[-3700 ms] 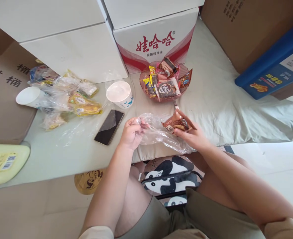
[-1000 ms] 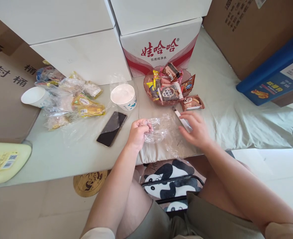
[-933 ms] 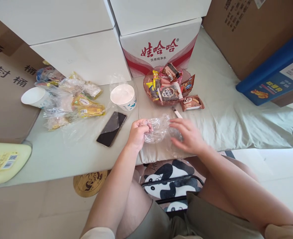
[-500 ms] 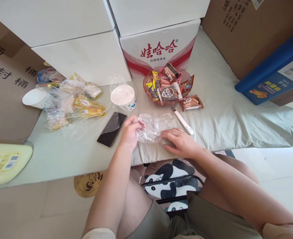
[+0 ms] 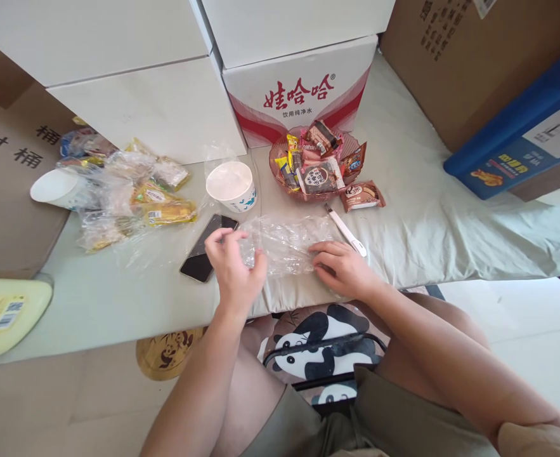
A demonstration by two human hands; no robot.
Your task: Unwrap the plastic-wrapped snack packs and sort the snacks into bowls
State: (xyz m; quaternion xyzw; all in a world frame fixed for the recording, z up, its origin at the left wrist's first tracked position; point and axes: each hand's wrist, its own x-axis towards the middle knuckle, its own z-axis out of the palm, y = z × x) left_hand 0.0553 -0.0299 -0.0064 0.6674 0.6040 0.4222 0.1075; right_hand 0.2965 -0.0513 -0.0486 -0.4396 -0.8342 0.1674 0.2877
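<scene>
A clear plastic bag [image 5: 284, 241] lies stretched flat on the pale green cloth [image 5: 417, 216] near the front edge. My left hand [image 5: 232, 270] grips its left end between thumb and fingers. My right hand [image 5: 341, 266] presses its right end down with curled fingers. A brown wrapped snack [image 5: 361, 195] lies beside a pink bowl [image 5: 349, 141] holding several wrapped snacks. A thin white tool [image 5: 346, 230] lies just beyond my right hand.
A black phone [image 5: 198, 260] lies left of my left hand. Behind it stands a white paper cup [image 5: 231, 185]. Another cup [image 5: 54, 189] and bagged snacks [image 5: 132, 197] sit at the left. White boxes, a red-printed carton [image 5: 303, 89] and brown cartons close off the back.
The brown snack went from my right hand to a spot beside the bowl. My left hand has moved left, pulling the crumpled bag flat, while my right hand came down on its right end.
</scene>
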